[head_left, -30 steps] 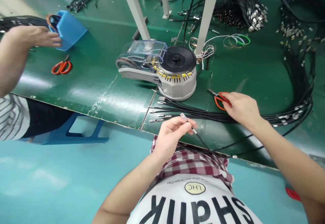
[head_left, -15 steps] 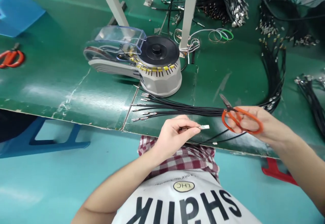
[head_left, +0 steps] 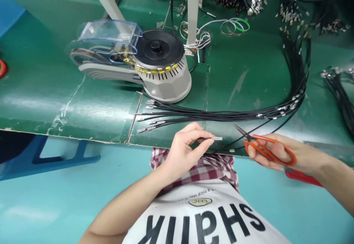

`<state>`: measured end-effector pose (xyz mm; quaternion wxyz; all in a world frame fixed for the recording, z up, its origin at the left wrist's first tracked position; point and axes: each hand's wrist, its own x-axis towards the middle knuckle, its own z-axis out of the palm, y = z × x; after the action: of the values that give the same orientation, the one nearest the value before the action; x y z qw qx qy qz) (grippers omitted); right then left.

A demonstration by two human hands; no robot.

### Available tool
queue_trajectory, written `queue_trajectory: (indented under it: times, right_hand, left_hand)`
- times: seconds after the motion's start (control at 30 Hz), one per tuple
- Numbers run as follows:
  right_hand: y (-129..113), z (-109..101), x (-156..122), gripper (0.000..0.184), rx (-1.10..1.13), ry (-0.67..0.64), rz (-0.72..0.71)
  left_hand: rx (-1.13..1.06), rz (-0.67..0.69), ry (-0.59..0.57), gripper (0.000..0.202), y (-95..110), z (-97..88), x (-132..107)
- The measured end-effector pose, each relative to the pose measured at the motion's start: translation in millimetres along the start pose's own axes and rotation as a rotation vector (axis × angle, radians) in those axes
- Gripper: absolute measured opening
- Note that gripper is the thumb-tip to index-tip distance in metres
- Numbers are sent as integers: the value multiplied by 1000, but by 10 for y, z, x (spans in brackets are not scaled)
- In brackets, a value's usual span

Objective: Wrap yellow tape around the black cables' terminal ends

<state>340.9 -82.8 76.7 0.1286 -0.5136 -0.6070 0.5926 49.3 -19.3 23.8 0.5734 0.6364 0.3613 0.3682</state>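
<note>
My left hand point(head_left: 189, 144) is closed, its thumb and fingertips pinching a thin black cable whose pale, flat metallic end point(head_left: 218, 138) sticks out to the right. It is above the front edge of the table. In my right hand point(head_left: 272, 151) are orange-handled scissors point(head_left: 267, 150), their blades pointing up and left toward the left hand, apart from the cable end. Behind both hands lies a bundle of black cables point(head_left: 215, 115) with metal tips at its left end. A small pale tag point(head_left: 232, 150) sits on a cable near the table edge.
A round tape dispenser point(head_left: 163, 78) with a clear cover stands behind the bundle on the green table point(head_left: 235, 74). Grey posts point(head_left: 194, 15) rise behind it. More cable bundles point(head_left: 295, 59) lie at the right and back. A blue stool point(head_left: 66, 159) is below on the left.
The view has shifted, so the table things appear further left and up. My right hand has lowered the scissors toward the table's front edge. My left hand still pinches the cable.
</note>
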Motion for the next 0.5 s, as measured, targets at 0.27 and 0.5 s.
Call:
queue_trajectory:
  times: [0.27,0.5]
  right_hand:
    - [-305,61,103,37,-737,144,-38]
    - [-362,12,227,20,-958,94,-182]
  left_hand:
    - [161,210,-81,16,3,19,-55]
    - [209,250,-122,17,-3,9,-91]
